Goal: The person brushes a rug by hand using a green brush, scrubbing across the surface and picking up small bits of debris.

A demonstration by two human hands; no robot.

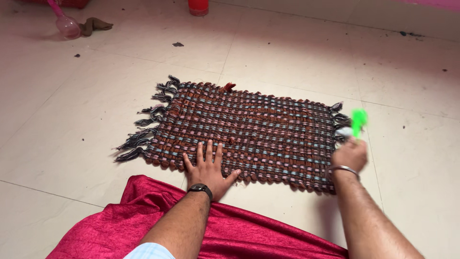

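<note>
A pale tiled floor (297, 52) is seen, marked with small dark specks; a woven mat (249, 132) in brown, pink and blue, fringed at both short ends, is laid flat on it; a crimson cloth (143, 206) is spread at the near edge; a red container (198, 6), a pink rounded object (67, 26) and a crumpled brown rag (96, 24) are set at the far side.

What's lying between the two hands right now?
In the head view, only the woven mat spans between the flat left hand and the right hand gripping a green tool.
</note>
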